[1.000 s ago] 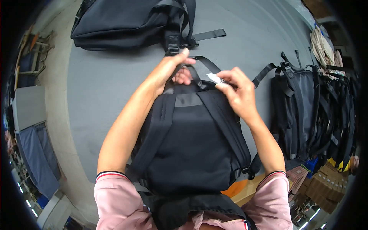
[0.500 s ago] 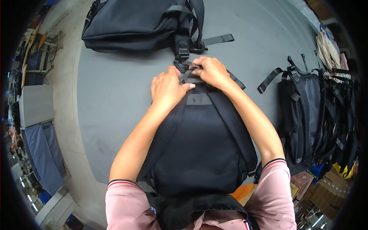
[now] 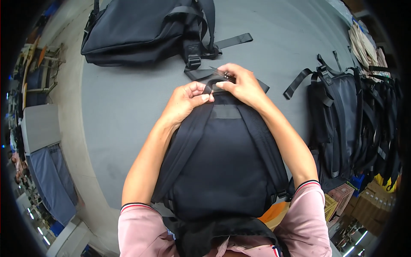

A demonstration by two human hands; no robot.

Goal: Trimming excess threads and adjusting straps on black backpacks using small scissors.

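A black backpack [image 3: 222,167] lies straps-up on the grey table [image 3: 128,107], its bottom end against my body. My left hand [image 3: 186,100] pinches the backpack's top handle [image 3: 214,83] between thumb and fingers. My right hand [image 3: 244,85] rests on the same handle from the right. Its thumb presses near my left fingertips, and its fingers hold a small metal tool [image 3: 227,77]. The two padded shoulder straps [image 3: 265,141] run down from under my hands. Most of the handle is hidden by my fingers.
A second black backpack [image 3: 145,30] lies flat at the far side of the table, its loose strap [image 3: 233,40] reaching toward my hands. Several black backpacks [image 3: 355,120] are lined up on the right. Cardboard boxes [image 3: 368,205] sit at the lower right, and benches [image 3: 38,128] at the left.
A second ago my right hand was raised to the right with the small tool. It has come back onto the top handle beside my left hand, which now pinches the handle.
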